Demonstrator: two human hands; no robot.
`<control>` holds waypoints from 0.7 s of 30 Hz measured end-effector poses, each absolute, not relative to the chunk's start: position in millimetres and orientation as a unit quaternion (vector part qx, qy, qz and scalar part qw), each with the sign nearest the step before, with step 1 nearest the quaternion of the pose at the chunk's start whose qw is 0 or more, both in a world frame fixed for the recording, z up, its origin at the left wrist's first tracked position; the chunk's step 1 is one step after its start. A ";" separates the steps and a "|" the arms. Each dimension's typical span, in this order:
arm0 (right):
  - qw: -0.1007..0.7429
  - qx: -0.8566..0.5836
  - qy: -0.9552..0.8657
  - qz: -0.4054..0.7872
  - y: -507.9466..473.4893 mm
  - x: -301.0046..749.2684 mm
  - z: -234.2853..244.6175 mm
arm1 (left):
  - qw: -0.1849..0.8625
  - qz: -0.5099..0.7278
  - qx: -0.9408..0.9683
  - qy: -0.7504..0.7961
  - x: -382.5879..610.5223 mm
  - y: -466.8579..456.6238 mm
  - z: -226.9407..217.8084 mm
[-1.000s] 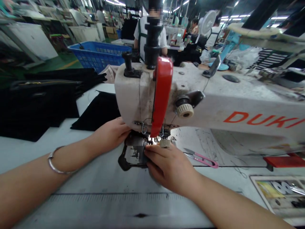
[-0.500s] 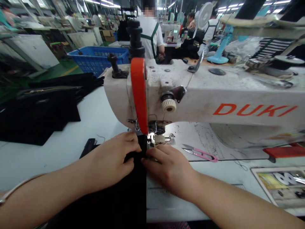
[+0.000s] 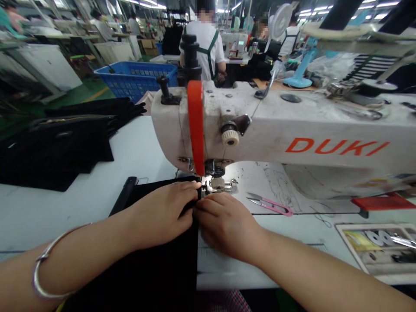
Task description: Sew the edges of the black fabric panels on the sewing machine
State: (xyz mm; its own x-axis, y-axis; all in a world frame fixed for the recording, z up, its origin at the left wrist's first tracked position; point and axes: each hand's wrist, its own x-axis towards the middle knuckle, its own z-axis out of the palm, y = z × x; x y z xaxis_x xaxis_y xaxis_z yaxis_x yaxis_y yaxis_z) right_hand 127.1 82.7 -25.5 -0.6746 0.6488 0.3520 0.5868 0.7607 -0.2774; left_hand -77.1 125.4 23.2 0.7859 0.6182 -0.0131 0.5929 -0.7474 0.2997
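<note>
Black fabric [image 3: 162,268] runs from the lower edge of the view up to the presser foot [image 3: 206,184] of a white sewing machine [image 3: 260,121]. My left hand [image 3: 169,210] lies on the fabric left of its edge, fingers bent and thumb drawn in, fingertips close to the foot. Closed at the fabric's right edge, just in front of the foot, is my right hand [image 3: 227,227]; its fingertips are partly hidden. A dark strip [image 3: 125,195] sticks out at the fabric's left side. Pink-handled thread snips [image 3: 271,204] lie right of the foot.
Folded black pieces [image 3: 65,147] are stacked on the table at left. Behind them stands a blue basket [image 3: 136,80]. A tray [image 3: 373,255] with bobbins sits at right, near a red block [image 3: 383,203]. A person [image 3: 204,47] faces away beyond the machine.
The fabric's far end now lies spread beside the foot. My left hand has reached slightly forward and right, and my right hand's fingers have closed more tightly at the edge. The view has shifted slightly.
</note>
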 end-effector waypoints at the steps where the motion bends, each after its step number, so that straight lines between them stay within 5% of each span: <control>1: 0.214 -0.342 -0.912 0.073 78.6 127.5 -22.9 | 0.127 0.044 0.939 0.317 -81.9 117.0 21.7; 5: 0.201 -0.316 -0.922 0.104 36.8 123.1 -26.3 | -0.002 0.069 0.958 0.279 -104.7 50.0 0.8; 10: 0.332 -0.272 -0.895 0.121 -36.0 107.4 -51.2 | -0.057 0.131 0.953 0.267 -138.8 -21.3 -33.0; 13: 0.353 -0.405 -0.797 0.276 -61.4 103.1 -49.7 | 0.021 0.168 0.938 0.304 -157.6 -31.0 -34.1; 16: 0.287 -0.542 -0.658 0.437 -66.9 99.9 -45.4 | 0.075 0.198 0.900 0.380 -162.4 -30.3 -24.9; 21: 0.307 -0.487 -0.430 0.695 -60.6 83.3 -61.5 | 0.017 0.242 0.910 0.336 -147.1 -31.1 -24.9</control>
